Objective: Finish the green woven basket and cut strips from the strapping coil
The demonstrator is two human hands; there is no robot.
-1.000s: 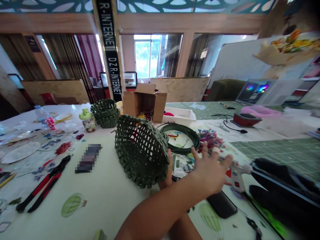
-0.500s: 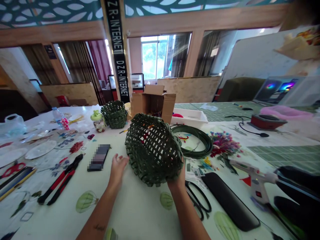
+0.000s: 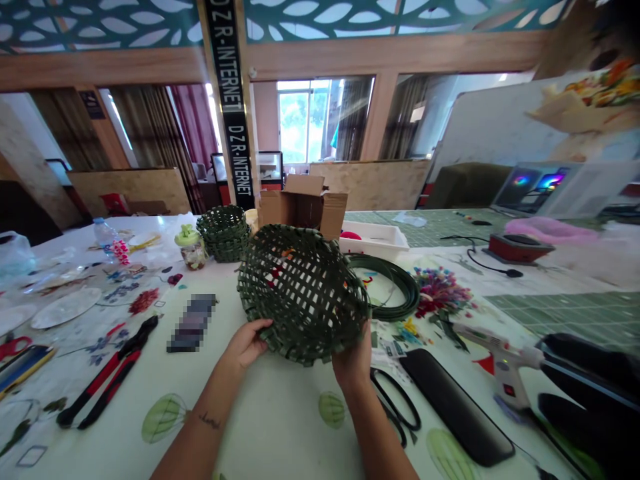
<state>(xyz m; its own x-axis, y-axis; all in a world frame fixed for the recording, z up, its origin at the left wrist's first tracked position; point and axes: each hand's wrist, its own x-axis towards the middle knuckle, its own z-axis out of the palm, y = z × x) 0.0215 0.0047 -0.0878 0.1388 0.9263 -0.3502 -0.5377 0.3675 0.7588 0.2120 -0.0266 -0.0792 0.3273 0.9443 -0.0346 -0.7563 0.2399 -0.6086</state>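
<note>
The left hand (image 3: 247, 343) curls its fingers over the near-left rim of a woven green basket (image 3: 305, 293), forearm coming up from the lower edge of the view with the wrist straight. A small dark mark on that forearm is too small to read. The right hand (image 3: 353, 360) clasps the near-right rim, thumb on the outside of the weave and the fingers hidden behind it. Between the two hands the basket is tilted on its side, mouth turned away from the person, and its lower edge is close above the white surface (image 3: 260, 427). Scissors (image 3: 395, 403) lie just beside the right wrist, and red-and-black pliers (image 3: 107, 380) lie well to the left. Beyond the basket stands an open box (image 3: 303, 203). On the pillar behind it a black banner (image 3: 235, 133) carries vertical white letters that read "DZR-INTERNET".
</note>
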